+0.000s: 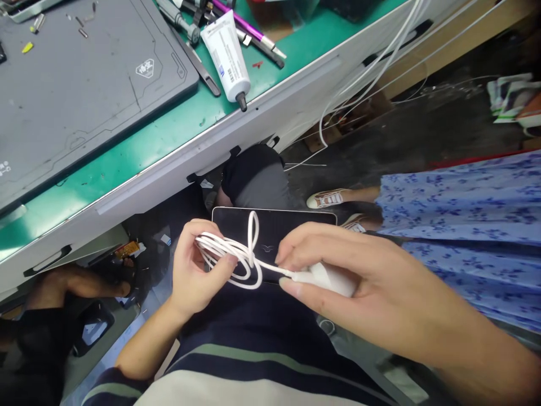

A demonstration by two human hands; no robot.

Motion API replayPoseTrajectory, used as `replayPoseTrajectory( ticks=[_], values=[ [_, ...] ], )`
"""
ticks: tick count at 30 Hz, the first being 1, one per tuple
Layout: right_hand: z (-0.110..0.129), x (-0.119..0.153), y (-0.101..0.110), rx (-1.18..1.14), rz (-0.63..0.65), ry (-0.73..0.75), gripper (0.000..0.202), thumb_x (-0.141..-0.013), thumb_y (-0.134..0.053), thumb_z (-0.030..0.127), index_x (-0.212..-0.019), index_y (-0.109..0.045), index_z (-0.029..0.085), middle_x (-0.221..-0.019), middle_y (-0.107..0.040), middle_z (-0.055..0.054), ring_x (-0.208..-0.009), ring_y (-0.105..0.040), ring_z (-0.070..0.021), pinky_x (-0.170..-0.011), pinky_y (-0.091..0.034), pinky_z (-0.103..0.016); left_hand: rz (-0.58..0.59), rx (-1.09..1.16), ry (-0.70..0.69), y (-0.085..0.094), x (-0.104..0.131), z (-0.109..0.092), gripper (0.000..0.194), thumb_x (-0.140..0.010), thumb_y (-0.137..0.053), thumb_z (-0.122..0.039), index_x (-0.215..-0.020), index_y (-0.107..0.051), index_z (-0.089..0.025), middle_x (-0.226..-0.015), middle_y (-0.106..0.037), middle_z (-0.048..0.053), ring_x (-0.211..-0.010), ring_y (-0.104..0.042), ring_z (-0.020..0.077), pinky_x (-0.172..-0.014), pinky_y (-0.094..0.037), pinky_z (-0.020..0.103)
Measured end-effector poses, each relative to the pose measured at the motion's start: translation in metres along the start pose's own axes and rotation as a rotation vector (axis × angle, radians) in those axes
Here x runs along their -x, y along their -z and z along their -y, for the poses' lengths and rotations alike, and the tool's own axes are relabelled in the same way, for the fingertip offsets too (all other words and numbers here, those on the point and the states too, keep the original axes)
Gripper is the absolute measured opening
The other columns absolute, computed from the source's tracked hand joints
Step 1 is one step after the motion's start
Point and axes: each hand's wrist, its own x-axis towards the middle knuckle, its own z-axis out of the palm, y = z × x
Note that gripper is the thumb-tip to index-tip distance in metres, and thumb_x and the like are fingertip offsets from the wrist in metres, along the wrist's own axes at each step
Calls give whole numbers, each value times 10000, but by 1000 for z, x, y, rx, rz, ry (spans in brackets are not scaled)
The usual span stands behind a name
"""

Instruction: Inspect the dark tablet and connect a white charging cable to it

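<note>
A coiled white cable (228, 252) is pinched between the thumb and fingers of my left hand (196, 270). One loop of it stands up near the middle. From the coil the cable runs right to a white plug-like piece (325, 278). My right hand (350, 265) is closed round that piece, which its fingers partly cover. Beneath both hands, a dark flat device with a thin light rim (296, 219) lies at my lap, partly hidden by the hands and cable.
Ahead is a green-topped bench (114, 169) with a grey mat (93, 84), a white tube (228, 56), tweezers and a purple pen-like tool (245, 25). White cables (380, 67) hang at its right. A person in a blue patterned skirt (456, 208) is at the right; another person's leg (80, 282) shows left.
</note>
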Motion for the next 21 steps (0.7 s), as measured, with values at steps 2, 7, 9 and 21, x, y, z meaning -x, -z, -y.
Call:
replayPoseTrajectory(
  ticks=[2, 7, 9, 21],
  values=[
    [-2, -1, -2, -415, 141, -186, 105, -894, -791, 276, -884, -696, 233, -949, -695, -3, -742, -693, -116, -680, -531, -227, 51, 134, 154, -3, 2, -1, 286, -882, -850, -254, -1045, -616, -242, -935, -604, -24, -649, -596, 95, -566, -553, 208],
    [-2, -10, -11, -1382, 350, -636, 257, -922, -734, 411, -835, -616, 200, -696, -636, 22, -388, -518, -78, -374, -351, -178, 123, 422, 567, -9, 0, -5, 298, -918, -844, -363, -1068, -628, -225, -844, -608, -34, -605, -585, 100, -477, -599, 208],
    [-1, -14, -14, -1505, 308, -701, 246, -957, -685, 402, -833, -616, 201, -719, -658, 17, -383, -534, -84, -349, -364, -173, 123, 475, 689, -9, -3, -6, 311, -916, -842, -403, -1039, -628, -215, -769, -553, -51, -563, -516, 89, -460, -603, 220],
    [8, -21, -25, -1527, -293, -911, 558, -794, -742, 111, -1318, -619, 261, -1039, -814, -100, -843, -805, -206, -777, -679, -322, -33, -667, -343, 4, 6, -3, 368, -1022, -661, -124, -1294, -782, -339, -1406, -462, 72, -1278, -585, 236, -1039, -588, 396]
  ],
)
